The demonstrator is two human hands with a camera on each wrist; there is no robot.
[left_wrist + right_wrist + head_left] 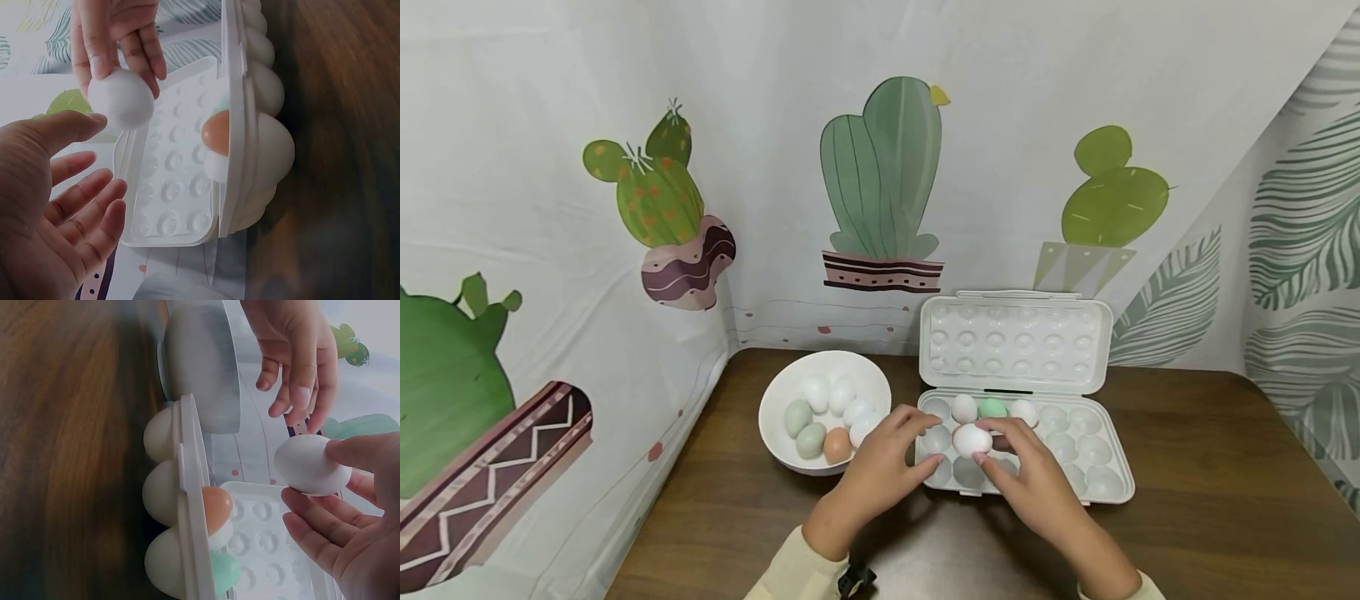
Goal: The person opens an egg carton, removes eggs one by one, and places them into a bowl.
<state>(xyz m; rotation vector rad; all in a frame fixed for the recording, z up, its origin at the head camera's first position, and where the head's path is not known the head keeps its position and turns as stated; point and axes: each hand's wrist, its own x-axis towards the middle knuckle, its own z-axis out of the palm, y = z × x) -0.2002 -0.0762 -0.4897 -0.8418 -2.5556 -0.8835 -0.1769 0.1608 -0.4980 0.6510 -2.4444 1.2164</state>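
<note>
My right hand (1037,479) pinches a white egg (973,442) between thumb and fingers, held above the white egg carton (1126,493). To its left, my left hand (880,454) has its fingers spread and holds nothing; the left wrist view shows its thumb tip close to the white egg (122,100). Along the carton's back row sit a white egg (964,408), a green egg (992,407) and another white egg (1024,412). A brown egg (217,509) lies in the carton too, mostly hidden behind the held egg in the head view.
Left of the carton stands a white bowl (775,396) with several eggs: white ones, greenish ones (810,440) and a brown one (837,446). The carton's dimpled lid (1015,354) leans back, raised, by the cactus-print cloth (775,167). Beneath everything is a brown wooden table (1210,500).
</note>
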